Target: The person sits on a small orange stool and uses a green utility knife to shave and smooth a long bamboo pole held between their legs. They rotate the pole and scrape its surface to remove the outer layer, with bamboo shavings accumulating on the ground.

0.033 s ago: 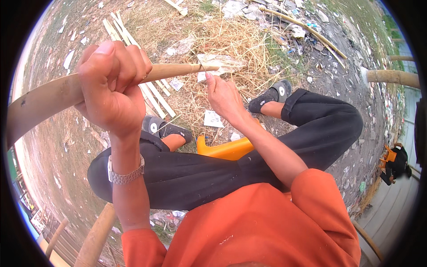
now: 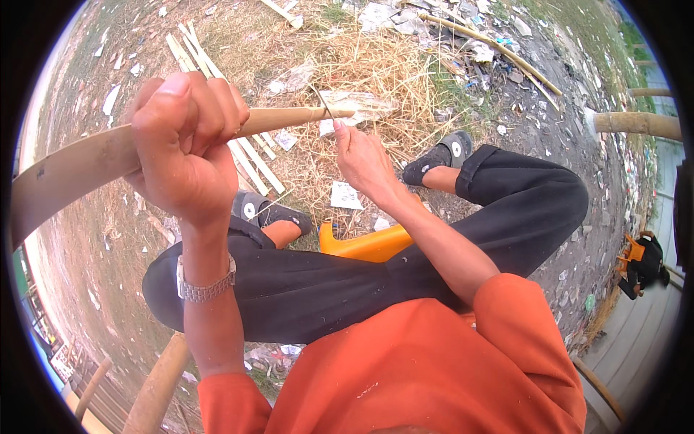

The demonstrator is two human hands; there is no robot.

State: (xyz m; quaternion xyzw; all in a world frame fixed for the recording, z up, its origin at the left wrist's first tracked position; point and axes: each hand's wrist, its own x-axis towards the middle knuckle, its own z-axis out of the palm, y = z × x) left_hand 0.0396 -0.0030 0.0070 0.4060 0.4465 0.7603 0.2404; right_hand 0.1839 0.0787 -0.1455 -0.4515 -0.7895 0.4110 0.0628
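A long split bamboo piece (image 2: 76,163) runs from the left edge across to the middle, narrowing toward its far right end. My left hand (image 2: 186,148) is wrapped in a fist round it, a metal-band watch on that wrist. At the narrow end my right hand (image 2: 365,159) is closed, thumb up, on a knife whose thin dark blade (image 2: 322,101) stands across the bamboo. The knife's handle is hidden inside the fingers. The blade meets the bamboo close to its tip, where a notch or node shows.
Several pale bamboo strips (image 2: 253,163) lie on the ground beyond my left hand, beside a heap of straw (image 2: 361,72). An orange plastic seat (image 2: 365,244) shows between my legs. Bamboo poles (image 2: 491,47) lie at the far right among litter. A person in black (image 2: 647,264) sits at the right edge.
My left hand and the bamboo have shifted very slightly down and right. The knife blade has tilted a little, its upper end further left. My right hand stays nearly in place.
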